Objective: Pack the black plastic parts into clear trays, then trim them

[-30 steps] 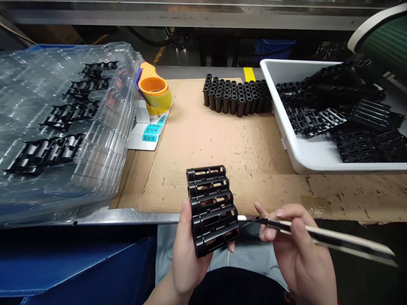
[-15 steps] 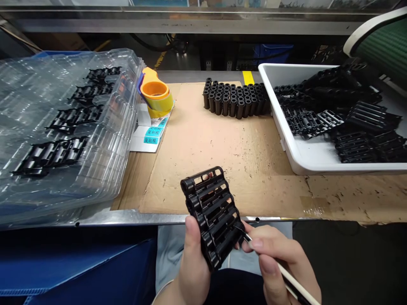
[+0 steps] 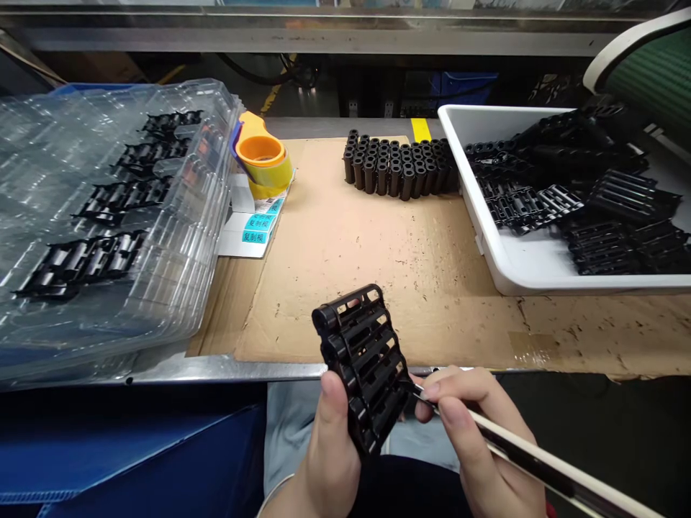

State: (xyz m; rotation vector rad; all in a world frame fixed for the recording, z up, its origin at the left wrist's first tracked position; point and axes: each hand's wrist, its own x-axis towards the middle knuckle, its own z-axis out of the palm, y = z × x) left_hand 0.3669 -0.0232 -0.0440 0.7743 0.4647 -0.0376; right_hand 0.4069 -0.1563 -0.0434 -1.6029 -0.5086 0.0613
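Observation:
My left hand (image 3: 332, 450) is closed on a black ribbed plastic part (image 3: 372, 367), thumb along its near-left edge. The part is tilted, just over the table's front edge, with rows of parallel bars and open slots. My right hand (image 3: 480, 424) pinches a slim knife (image 3: 540, 460) with a pale handle and a dark strip along it. Its thin metal tip touches the part's lower right edge. Some right fingers are behind the part and handle, partly hidden.
Stacked clear plastic trays (image 3: 178, 288) with black parts stand left. An orange tape dispenser (image 3: 262, 155) sits on a label sheet (image 3: 242, 244). Black tubular parts (image 3: 399, 169) stand at the back of the cardboard (image 3: 335, 252). A white bin (image 3: 507, 277) of black parts is right.
The knife and my right hand have shifted slightly, and more of the handle shows toward the lower right. The part has moved a little right and its tilt has changed slightly.

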